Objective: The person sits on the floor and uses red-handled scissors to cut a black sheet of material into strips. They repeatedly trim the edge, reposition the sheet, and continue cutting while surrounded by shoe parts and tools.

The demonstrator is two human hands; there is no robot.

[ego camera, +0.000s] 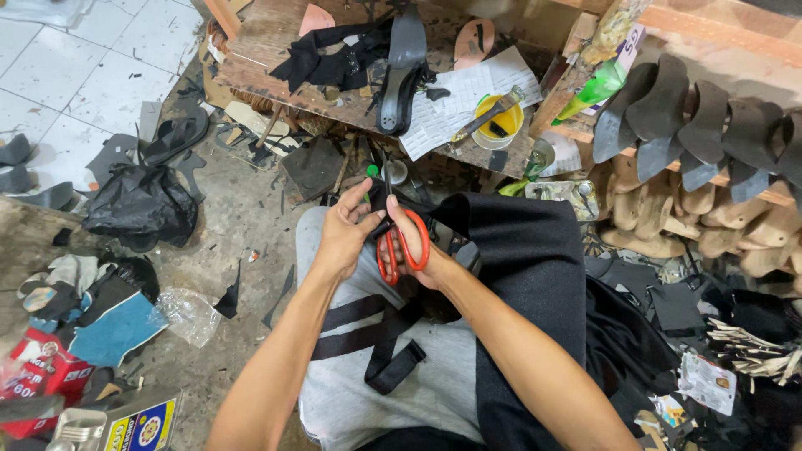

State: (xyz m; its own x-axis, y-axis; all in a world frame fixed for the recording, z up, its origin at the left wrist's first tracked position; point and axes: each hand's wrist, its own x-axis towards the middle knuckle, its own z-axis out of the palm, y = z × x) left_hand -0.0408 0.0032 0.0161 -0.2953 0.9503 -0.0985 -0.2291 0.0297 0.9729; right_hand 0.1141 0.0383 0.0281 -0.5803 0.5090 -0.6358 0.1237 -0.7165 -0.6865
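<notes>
Head view, looking down at a seated person's lap. Black straps (376,338) lie across the grey trousers. Just above them, the right hand (422,255) grips orange-handled scissors (401,246); the left hand (347,234) pinches a black fabric piece (386,200) at the blades. Fingers sit close to the cut, so a nick seems possible. Beyond the scissors, the cluttered table (276,50) edge crowds the room for moving.

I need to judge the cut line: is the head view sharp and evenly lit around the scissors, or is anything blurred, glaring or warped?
Head view: the orange-handled scissors and both hands, left and right, look sharp under soft, even light; no glare there; the black fabric swallows detail; straight edges bow at the frame's borders, wide-angle distortion.
</notes>
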